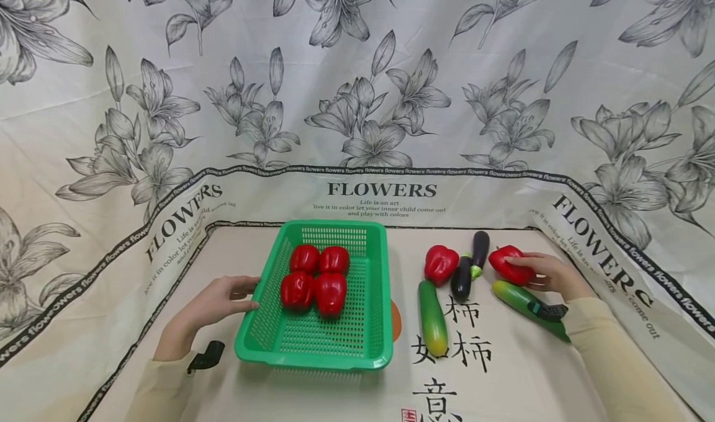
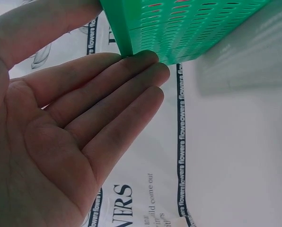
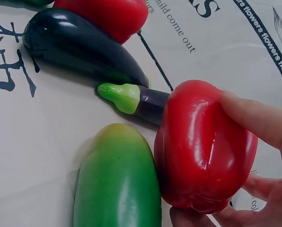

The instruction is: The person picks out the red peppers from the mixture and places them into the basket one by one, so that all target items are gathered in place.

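Note:
A green plastic basket [image 1: 383, 285] holds several red bell peppers [image 1: 304, 259]. At its left side is my left hand [image 1: 230, 301]; the left wrist view shows its fingers straight, with fingertips against the basket wall [image 2: 179, 28]. On the right, my right hand [image 1: 550, 274] grips another red bell pepper [image 3: 202, 146] between thumb and fingers. A green, yellow-tipped cucumber-like vegetable [image 3: 117, 179] lies close beside that pepper. To its left are two dark eggplants [image 1: 462, 278], partly crossing near their green caps, and one more red bell pepper [image 1: 440, 264].
A second cucumber-like vegetable [image 1: 432, 319] lies right of the basket, over printed black characters. Part of an orange round thing [image 1: 396, 321] shows at the basket's right edge. A flower-printed curtain [image 1: 380, 118] encloses the table at the back and sides.

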The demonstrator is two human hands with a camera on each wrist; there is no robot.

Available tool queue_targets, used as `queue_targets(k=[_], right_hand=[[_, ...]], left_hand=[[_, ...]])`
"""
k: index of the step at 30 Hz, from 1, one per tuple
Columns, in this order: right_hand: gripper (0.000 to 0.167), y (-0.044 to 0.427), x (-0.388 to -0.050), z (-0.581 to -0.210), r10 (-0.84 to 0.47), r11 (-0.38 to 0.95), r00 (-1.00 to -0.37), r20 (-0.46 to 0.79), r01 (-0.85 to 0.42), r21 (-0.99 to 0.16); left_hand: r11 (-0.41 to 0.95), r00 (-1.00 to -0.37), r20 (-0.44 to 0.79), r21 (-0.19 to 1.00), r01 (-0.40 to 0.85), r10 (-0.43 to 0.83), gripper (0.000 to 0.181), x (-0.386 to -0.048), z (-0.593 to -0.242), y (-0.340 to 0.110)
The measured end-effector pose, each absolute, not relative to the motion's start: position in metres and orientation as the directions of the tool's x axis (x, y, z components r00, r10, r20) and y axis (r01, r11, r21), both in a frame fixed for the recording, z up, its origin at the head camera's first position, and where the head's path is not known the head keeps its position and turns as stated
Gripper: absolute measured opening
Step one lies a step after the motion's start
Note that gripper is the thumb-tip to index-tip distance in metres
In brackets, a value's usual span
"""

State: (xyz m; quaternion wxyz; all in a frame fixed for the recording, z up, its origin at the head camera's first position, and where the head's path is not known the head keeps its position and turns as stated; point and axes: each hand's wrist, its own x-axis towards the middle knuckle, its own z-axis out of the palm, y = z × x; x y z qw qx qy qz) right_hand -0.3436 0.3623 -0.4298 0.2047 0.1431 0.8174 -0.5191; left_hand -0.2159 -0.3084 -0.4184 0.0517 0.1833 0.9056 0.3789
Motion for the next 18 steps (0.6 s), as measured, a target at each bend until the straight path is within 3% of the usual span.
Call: queue_targets(k=[18], right_hand=[[0.104,0.35,-0.317,-0.408,0.038,0.452,-0.908,-0.418,0.389,-0.803]], left_hand=[[0.652,-0.924,0.054,0.693,0.308,0.378,0.058,-0.216,-0.421,-0.309]])
